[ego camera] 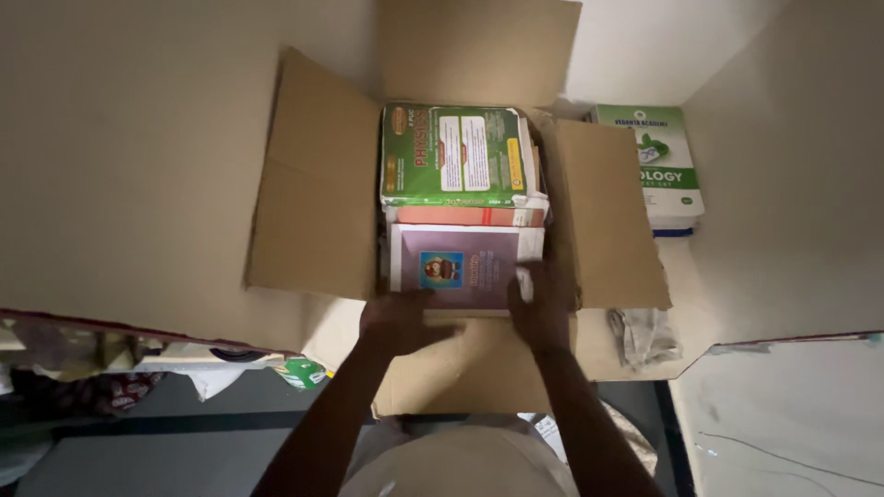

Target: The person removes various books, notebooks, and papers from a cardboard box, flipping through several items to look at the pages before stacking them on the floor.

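An open cardboard box (313,193) stands in front of me with its flaps spread out. Inside lie stacked books: a green book (456,155) at the far end, an orange-edged one (465,216) under it, and a purple-covered book (460,267) nearest me. My left hand (398,317) rests at the near left corner of the purple book. My right hand (539,299) grips that book's near right edge. Both hands hold the purple book at the box's near side.
A stack of books with a green-and-white cover (658,166) sits to the right of the box. Crumpled paper (645,336) lies by the right flap. Cluttered items (212,364) sit at lower left. Walls close in on both sides.
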